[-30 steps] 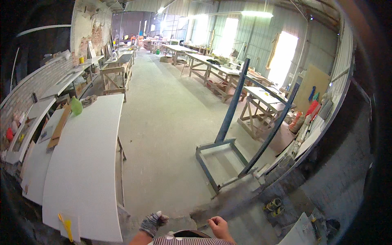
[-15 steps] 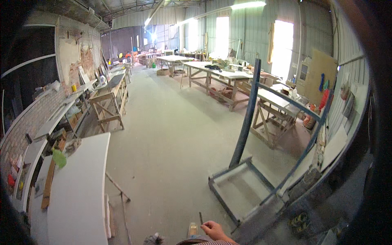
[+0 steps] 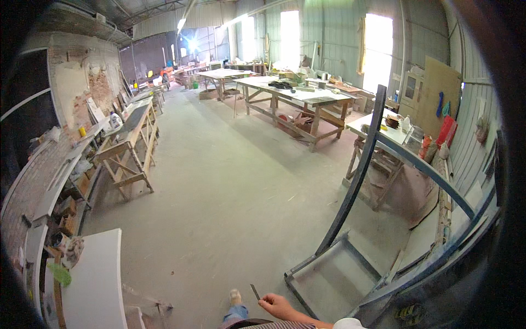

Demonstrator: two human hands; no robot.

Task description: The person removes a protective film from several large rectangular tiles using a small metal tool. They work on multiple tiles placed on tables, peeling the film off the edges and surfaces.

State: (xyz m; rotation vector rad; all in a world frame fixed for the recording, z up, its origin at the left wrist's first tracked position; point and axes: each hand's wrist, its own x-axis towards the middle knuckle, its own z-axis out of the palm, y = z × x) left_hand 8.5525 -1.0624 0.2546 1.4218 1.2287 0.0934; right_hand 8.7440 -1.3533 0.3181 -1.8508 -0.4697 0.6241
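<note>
1. The single head-worn fisheye view looks forward and slightly down the long workshop floor [image 3: 219,181].
2. Only the right hand [image 3: 279,307] shows near, at the lower edge.
3. Workbenches [image 3: 296,98] stand far off, bent toward the rim.

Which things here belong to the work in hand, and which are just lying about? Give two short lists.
In hand:
right hand
thin dark stick pinched in its fingers

Lying about:
white board at lower left
blue metal frame on the floor
wooden trestle table by the brick wall
long workbench
green object beside the board
</note>
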